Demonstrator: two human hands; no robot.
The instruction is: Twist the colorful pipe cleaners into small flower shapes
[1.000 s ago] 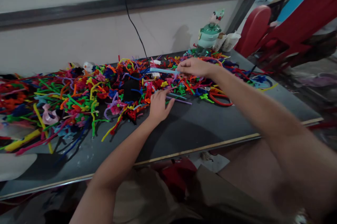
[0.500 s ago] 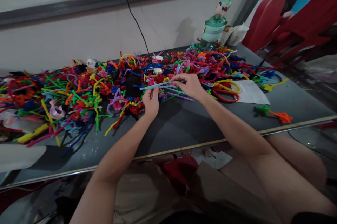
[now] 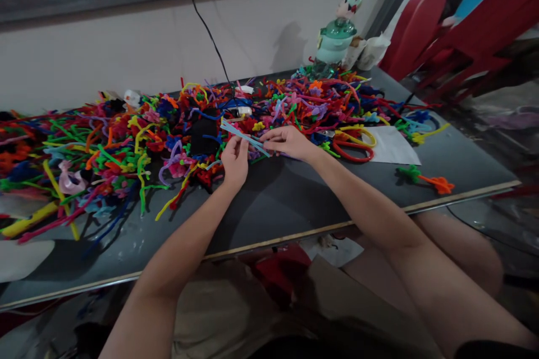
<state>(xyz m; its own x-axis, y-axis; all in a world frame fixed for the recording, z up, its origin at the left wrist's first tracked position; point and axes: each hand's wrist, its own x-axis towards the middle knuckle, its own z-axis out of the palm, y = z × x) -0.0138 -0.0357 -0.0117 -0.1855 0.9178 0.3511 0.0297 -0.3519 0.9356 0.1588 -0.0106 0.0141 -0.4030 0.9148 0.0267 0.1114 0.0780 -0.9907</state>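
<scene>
Light blue pipe cleaners [image 3: 236,132], a few side by side, slant down to the right between my two hands over the table's middle. My left hand [image 3: 236,163] pinches them from below between thumb and fingers. At their lower right end, the fingertips of my right hand [image 3: 292,143] close on the strands; the exact grip is partly hidden. Behind both hands lies a heap of colourful pipe cleaners [image 3: 122,148], some bent into loops and flowers. A black piece [image 3: 204,135] lies among them, just left of my left hand.
Scissors with red and yellow handles [image 3: 357,142] lie right of my right hand, beside a white sheet [image 3: 389,145]. An orange and green pipe-cleaner flower [image 3: 440,183] is near the front edge. A green figure-topped bottle [image 3: 337,44] and paper cups [image 3: 374,51] stand at the back.
The light blue pipe cleaners have turned from nearly level to slanting down rightward. My right hand has come lower along them, nearer my left. The whole view has shifted slightly.
</scene>
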